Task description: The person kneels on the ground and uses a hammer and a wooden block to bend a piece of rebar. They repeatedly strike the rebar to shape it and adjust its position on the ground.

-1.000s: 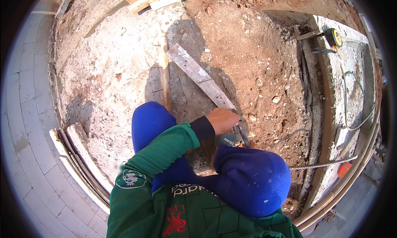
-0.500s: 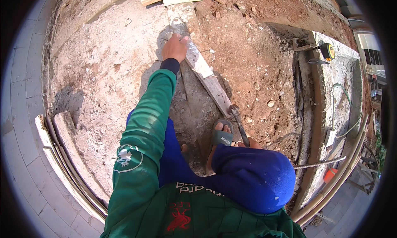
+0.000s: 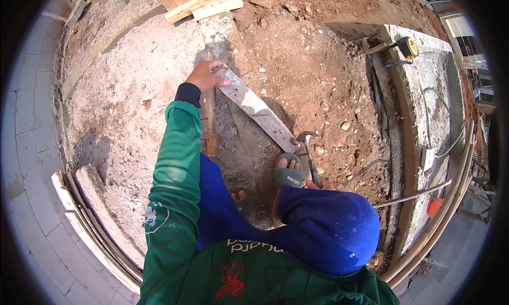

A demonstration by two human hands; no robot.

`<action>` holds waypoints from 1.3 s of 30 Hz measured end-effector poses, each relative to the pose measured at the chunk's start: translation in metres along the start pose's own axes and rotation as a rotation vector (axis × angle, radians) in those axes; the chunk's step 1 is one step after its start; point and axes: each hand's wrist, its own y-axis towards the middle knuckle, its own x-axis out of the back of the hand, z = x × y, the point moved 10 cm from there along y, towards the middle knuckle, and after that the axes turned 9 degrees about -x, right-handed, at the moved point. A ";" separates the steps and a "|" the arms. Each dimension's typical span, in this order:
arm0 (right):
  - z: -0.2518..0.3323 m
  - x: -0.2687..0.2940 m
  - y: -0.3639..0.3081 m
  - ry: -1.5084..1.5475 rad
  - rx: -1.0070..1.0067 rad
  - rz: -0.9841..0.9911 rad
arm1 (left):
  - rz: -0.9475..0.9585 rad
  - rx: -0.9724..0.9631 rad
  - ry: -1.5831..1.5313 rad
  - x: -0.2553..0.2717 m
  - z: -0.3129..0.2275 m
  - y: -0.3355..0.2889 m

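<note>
A long whitish wooden board [image 3: 254, 107] lies slantwise in front of me, with nails sticking out of it. At its far end, my left hand [image 3: 208, 76] grips the edge, fingers closed round it. Beside my left wrist lies a narrower brown wood strip [image 3: 211, 122], also with nails. My right hand [image 3: 323, 184], partly hidden by my knee, is closed on the handle of a claw hammer [image 3: 312, 159]. The hammer's head is by the board's near end. My sandalled foot [image 3: 288, 170] is just below that end.
A yellow and black tape measure [image 3: 407, 48] rests on a concrete ledge [image 3: 424, 87] at right. Planks [image 3: 207, 7] lie at the far edge. A steel bar [image 3: 413, 193] juts out by my right knee. Long poles [image 3: 98, 225] stand at left. Rubble covers the ground.
My left hand has come nearer and left, swinging the board's far end left with it. The brown strip now shows beside my forearm. The hammer stays near the board's near end.
</note>
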 end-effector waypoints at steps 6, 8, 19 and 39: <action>0.032 -0.012 -0.001 0.459 0.004 0.167 | -0.074 -0.097 0.259 0.019 -0.030 -0.032; 0.062 -0.014 -0.012 0.601 0.126 0.133 | -0.069 -0.099 0.307 0.018 -0.033 -0.036; 0.064 -0.092 0.018 0.231 0.075 0.406 | -0.046 -0.074 0.405 0.013 -0.042 -0.042; 0.067 -0.004 -0.003 -0.231 0.152 -0.070 | 0.137 0.080 0.468 -0.006 -0.010 -0.033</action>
